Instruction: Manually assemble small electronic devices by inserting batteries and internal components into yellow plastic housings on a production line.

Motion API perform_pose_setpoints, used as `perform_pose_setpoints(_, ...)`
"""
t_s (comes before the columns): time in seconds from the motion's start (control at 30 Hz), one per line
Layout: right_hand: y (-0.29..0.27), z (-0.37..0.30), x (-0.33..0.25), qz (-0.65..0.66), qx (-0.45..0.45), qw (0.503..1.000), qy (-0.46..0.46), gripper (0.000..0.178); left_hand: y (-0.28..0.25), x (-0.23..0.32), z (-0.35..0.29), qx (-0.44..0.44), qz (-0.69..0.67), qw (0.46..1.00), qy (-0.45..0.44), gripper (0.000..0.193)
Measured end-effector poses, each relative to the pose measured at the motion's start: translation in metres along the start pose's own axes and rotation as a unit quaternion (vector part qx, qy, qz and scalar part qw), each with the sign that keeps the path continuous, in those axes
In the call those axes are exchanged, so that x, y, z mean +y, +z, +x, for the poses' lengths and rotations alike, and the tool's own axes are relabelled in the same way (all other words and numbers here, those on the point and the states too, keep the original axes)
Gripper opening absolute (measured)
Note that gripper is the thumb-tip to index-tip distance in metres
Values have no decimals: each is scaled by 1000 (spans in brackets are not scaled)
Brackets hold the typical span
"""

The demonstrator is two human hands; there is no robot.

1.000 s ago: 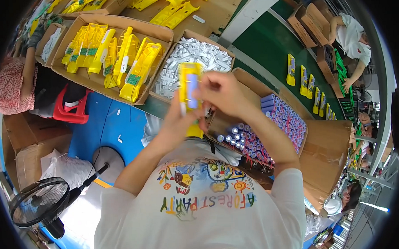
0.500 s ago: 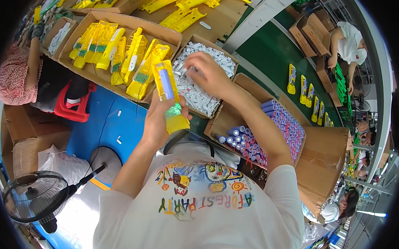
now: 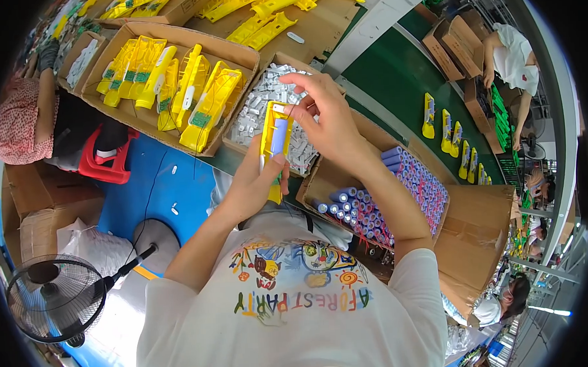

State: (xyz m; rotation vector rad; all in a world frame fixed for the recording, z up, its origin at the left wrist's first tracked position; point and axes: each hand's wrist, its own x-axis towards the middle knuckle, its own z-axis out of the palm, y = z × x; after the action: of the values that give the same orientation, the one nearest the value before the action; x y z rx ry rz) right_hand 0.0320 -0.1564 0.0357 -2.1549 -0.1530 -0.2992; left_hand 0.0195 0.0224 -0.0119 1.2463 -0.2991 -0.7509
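My left hand (image 3: pixel 247 183) is wrapped round a yellow plastic housing half (image 3: pixel 266 140), held tilted above the box of white parts. Inside the housing lies a purple cylindrical battery cell (image 3: pixel 279 137). My right hand (image 3: pixel 334 120) reaches over from the right, thumb and fingers pinched at the housing's top end. At those fingertips a small white plastic piece (image 3: pixel 279 108) sits against the end of the housing. Beneath both hands is a cardboard box full of loose small white plastic pieces (image 3: pixel 256 113). The lower part of the housing is mostly covered by my left hand.
A cardboard box (image 3: pixel 256 50) at the left holds yellow housings with green circuit boards. Battery cells (image 3: pixel 410 186) fill a box by my right forearm. Several yellow assemblies (image 3: pixel 429 115) lie on the green belt. A fan (image 3: pixel 55 298) stands lower left; co-workers sit nearby.
My right hand has come up out of the white pieces to the housing's top end with one in its fingers. My left hand has carried the housing rightward, toward it.
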Motion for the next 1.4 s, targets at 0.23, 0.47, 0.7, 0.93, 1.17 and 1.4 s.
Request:
perform_pose_setpoints(0.23,-15,-10,10,-34,6,997,-62,18,13,9,1,-117,-125,984,-46,39)
perform_pose_setpoints(0.47,-68,-18,34,-123,-6,992,-4,18,45,16,39,-200,-191,954,-114,44)
perform_pose_setpoints(0.7,-135,3,89,-145,102,984,25,24,5,45,45,-53,196,971,123,24)
perform_pose_setpoints(0.93,-369,-33,439,-337,130,907,215,27,-87,82,45,139,621,771,27,40)
perform_pose_setpoints(1.17,-153,20,105,-422,134,894,-61,33,-33,89,24,72,-42,996,12,45)
perform_pose_setpoints(1.4,-58,-53,-13,76,-30,995,-58,13,37,28,35,-1,-241,968,-67,49)
